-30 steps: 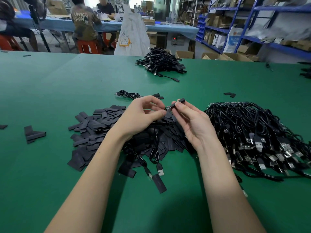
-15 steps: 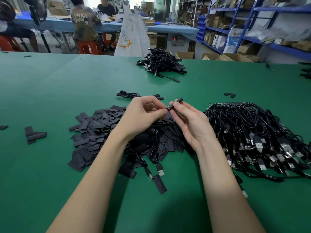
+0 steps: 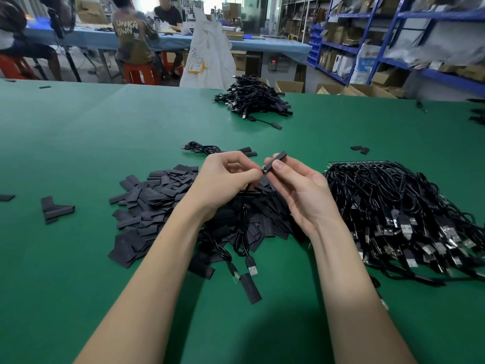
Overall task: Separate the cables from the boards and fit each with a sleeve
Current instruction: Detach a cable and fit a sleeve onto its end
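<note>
While I watch the head view, both hands meet above the middle of the green table (image 3: pixel 78 132).

Left hand: my left hand (image 3: pixel 225 179) pinches the cable (image 3: pixel 242 227) end between thumb and fingers, just left of the frame's centre.
Right hand: my right hand (image 3: pixel 301 190) pinches a black sleeve (image 3: pixel 275 161), tilted up to the right, its lower end touching the left fingertips.
Cable: it hangs from the left hand down over the sleeve pile (image 3: pixel 157 200), USB plug lying on the table at lower centre.
Unsorted cables: a large tangle (image 3: pixel 406 211) at the right, lying against a board edge (image 3: pixel 359 162).
Finished heap: a bundle of cables (image 3: pixel 252 101) at upper centre.
Background: people on red stools (image 3: pixel 140 73) upper left, blue shelving (image 3: pixel 393 35) upper right.
</note>
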Available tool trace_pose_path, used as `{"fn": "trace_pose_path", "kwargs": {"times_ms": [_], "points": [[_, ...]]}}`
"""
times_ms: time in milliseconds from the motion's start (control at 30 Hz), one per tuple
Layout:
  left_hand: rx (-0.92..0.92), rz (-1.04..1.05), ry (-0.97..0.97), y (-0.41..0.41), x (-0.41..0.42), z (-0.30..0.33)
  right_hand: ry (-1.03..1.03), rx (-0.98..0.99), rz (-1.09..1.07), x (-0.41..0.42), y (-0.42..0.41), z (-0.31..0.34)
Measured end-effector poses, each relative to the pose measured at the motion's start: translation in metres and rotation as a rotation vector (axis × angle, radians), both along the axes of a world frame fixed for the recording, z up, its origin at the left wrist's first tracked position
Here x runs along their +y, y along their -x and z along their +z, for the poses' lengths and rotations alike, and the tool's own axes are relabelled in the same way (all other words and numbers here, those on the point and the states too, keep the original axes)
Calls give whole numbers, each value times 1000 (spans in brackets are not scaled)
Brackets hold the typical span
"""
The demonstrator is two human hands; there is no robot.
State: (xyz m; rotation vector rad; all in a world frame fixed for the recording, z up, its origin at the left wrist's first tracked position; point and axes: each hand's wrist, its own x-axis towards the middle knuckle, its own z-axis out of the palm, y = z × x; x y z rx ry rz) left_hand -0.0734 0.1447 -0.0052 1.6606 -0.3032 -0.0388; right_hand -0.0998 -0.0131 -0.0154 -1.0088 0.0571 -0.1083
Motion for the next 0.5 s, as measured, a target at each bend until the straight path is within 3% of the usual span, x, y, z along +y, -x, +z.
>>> {"fn": "trace_pose_path", "kwargs": {"times_ms": [500], "points": [[21,-59,129,-1,-3,1,-40,-62,-38,2,1,2]]}}
